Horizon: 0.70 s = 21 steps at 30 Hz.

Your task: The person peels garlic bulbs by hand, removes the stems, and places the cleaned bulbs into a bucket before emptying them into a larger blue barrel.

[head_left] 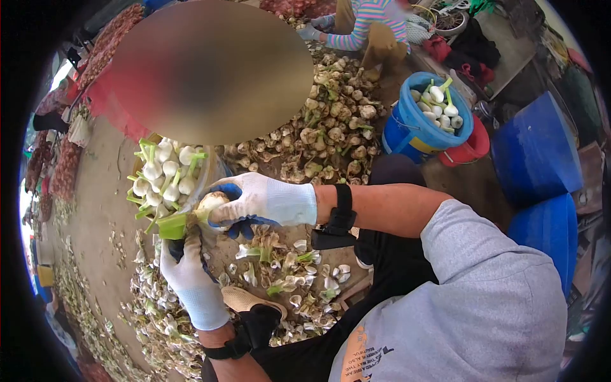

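A garlic bulb (212, 207) with a thick green stalk (172, 226) is held between my two gloved hands. My right hand (258, 200), in a white glove with a blue palm, wraps round the bulb. My left hand (191, 264) is closed on the stalk end, just below and to the left. Its fingers are partly hidden. Just beyond my hands stands a container heaped with peeled white garlic bulbs (167, 172) with green stubs. Loose garlic skins (293, 274) lie on the ground beneath my hands and around my shoe.
A large pile of unpeeled garlic (337, 121) spreads ahead. A blue bucket (398, 127) holding peeled bulbs stands beside a red bucket (468, 146). Large blue tubs (534, 149) are at the right. Another person in a striped sleeve (356, 35) works at the top with gloved hands.
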Each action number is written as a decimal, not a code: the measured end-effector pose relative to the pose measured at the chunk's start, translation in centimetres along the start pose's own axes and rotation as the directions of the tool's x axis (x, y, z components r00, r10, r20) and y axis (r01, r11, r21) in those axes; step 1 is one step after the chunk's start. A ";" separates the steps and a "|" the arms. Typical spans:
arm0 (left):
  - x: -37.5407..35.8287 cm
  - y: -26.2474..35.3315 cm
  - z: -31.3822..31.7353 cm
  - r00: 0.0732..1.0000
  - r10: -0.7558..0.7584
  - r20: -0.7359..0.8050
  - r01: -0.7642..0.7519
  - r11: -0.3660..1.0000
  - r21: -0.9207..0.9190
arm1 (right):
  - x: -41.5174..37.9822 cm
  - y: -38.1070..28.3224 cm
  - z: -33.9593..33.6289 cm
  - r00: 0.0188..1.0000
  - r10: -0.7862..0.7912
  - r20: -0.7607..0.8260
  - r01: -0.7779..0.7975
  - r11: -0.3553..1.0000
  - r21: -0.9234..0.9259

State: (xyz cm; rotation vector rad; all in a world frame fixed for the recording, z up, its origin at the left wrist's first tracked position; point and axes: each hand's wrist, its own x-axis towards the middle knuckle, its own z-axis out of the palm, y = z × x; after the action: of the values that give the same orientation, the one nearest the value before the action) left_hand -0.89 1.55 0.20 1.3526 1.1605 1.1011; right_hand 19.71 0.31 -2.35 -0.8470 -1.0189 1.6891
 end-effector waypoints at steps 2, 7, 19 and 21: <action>0.1 -0.3 -0.4 0.997 -0.078 0.010 0.078 0.996 -0.053 | 0.0 0.0 -0.4 0.999 0.003 0.044 -0.007 0.997 0.078; -0.1 -0.3 -0.3 0.994 -0.071 0.088 0.099 0.915 -0.390 | 0.4 0.0 -2.1 0.969 0.050 0.241 -0.139 0.920 0.367; -1.4 -0.2 2.0 0.991 -0.051 -0.121 0.035 0.991 -0.130 | 0.1 -1.2 -0.5 0.965 -0.114 -0.238 -0.009 0.886 -0.463; -0.4 -0.9 0.8 0.973 -0.188 -0.132 0.120 0.906 -0.405 | 1.0 0.3 -1.4 0.961 -0.185 -0.206 0.173 0.982 -0.073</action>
State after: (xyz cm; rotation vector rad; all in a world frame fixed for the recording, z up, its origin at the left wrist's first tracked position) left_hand -0.20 1.06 -0.80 0.8523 1.0720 1.2714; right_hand 20.49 1.57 -3.25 -0.9207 -0.9677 1.3922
